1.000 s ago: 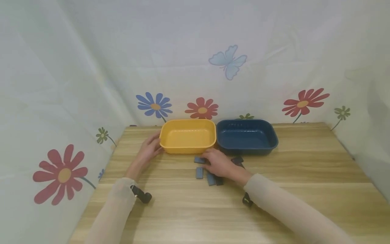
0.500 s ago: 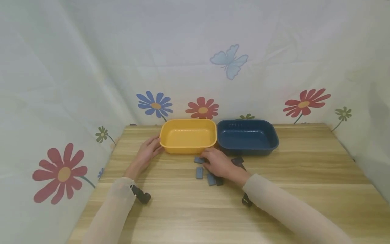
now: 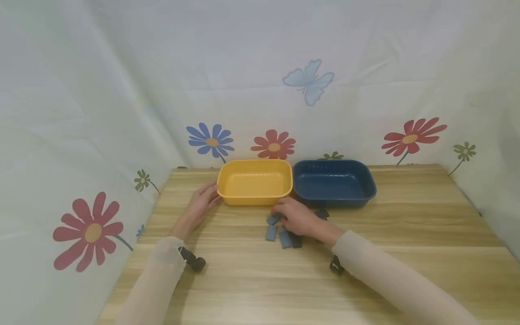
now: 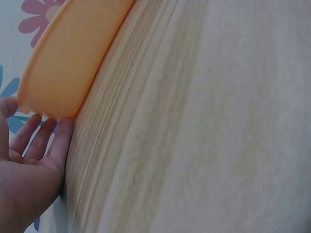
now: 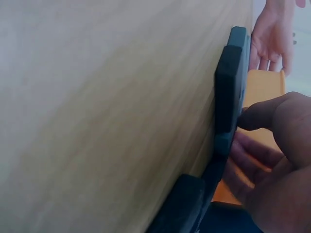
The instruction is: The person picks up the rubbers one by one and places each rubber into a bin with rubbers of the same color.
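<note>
In the head view, my left hand [image 3: 199,205] rests against the left end of the yellow bin [image 3: 255,201]. Its fingers touch the wall of this bin [image 4: 68,73] in the left wrist view, loosely extended. My right hand [image 3: 299,217] is in front of the bins, thumb and fingers pinching a small blue-grey rectangular tile [image 3: 274,219], which lies tilted. Close by are another blue-grey tile [image 3: 271,233], a third blue-grey tile [image 3: 285,239] and a dark tile [image 3: 296,240]. More dark tiles [image 3: 322,214] sit partly hidden behind the right hand.
A dark blue bin [image 3: 335,202] stands against the yellow bin's right side. Both bins are near the back edge of the wooden table [image 3: 260,284]. A flower-printed cloth [image 3: 227,67] hangs behind and at the sides.
The blue-grey tile at my right fingertips has turned and shifted slightly toward me. The left hand keeps its place on the yellow bin. The head view has swung slightly left.
</note>
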`<state>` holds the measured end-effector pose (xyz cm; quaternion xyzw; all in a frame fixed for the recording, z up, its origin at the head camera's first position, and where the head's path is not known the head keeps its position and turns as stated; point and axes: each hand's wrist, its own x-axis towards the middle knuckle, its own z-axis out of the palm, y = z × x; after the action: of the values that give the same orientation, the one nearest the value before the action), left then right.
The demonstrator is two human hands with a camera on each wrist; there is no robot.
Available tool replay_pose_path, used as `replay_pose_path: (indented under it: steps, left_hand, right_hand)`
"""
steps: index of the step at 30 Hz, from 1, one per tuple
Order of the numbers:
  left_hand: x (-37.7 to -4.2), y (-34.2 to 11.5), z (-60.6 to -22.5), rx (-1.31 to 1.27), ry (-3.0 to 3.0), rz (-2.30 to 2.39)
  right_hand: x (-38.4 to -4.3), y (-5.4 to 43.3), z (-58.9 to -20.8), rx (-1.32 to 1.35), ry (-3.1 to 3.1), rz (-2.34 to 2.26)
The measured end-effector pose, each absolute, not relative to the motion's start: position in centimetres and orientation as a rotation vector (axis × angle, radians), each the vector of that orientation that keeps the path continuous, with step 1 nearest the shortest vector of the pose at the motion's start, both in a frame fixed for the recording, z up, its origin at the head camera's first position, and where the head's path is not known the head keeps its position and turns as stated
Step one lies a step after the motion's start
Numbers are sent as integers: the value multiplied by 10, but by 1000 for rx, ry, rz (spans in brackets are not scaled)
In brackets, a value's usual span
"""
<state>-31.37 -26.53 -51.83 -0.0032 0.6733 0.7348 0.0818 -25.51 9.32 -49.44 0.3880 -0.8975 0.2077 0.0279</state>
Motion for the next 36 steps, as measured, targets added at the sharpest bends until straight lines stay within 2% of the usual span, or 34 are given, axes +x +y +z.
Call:
replay_pose_path:
  steps: [11, 26, 36]
  left_hand:
    - [-313, -266, -514, -35, 1985, 2200]
    - [-316, -266, -518, -14, 2015, 2177]
    - [-319, -266, -522, 17, 2004, 2184]
  right_hand:
    - [-245, 93, -491, 1027, -2843, 520]
    - [-250, 88, -492, 1205, -2811, 621]
    - [-248, 78, -492, 1128, -2838, 617]
